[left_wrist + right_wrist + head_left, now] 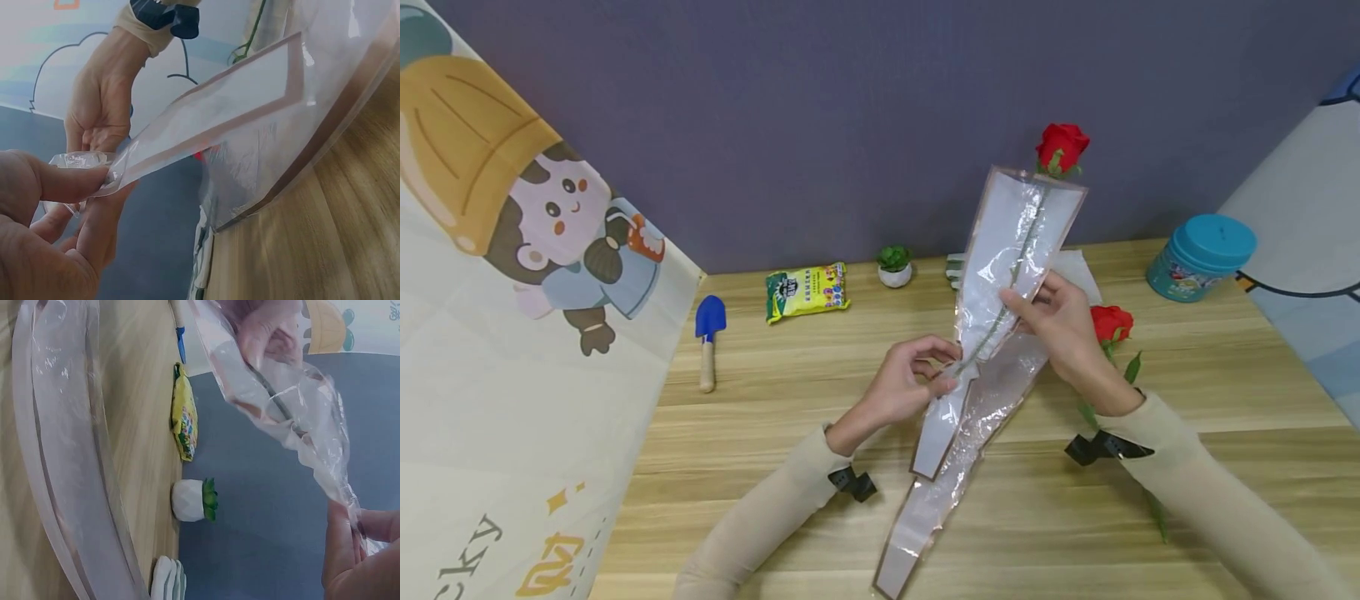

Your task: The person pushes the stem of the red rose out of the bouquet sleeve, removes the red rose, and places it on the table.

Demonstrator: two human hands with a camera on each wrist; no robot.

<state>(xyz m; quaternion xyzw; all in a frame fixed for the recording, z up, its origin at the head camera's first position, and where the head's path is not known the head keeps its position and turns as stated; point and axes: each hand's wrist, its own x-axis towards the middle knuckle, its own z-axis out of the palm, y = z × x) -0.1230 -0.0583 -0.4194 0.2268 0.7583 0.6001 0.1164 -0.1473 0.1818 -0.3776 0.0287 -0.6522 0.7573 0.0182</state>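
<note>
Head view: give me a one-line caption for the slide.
Both hands, left and right, hold a clear flower sleeve with a red rose inside above the wooden table.

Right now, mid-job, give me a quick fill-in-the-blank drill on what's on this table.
The rose held up in the clear sleeve is ____ in colour.
The small shovel on the table has a ____ blade.
The round tin at the right has a ____ lid.
The left hand pinches the sleeve, and the right hand ____ it too.

Missing words: red; blue; teal; holds
</note>
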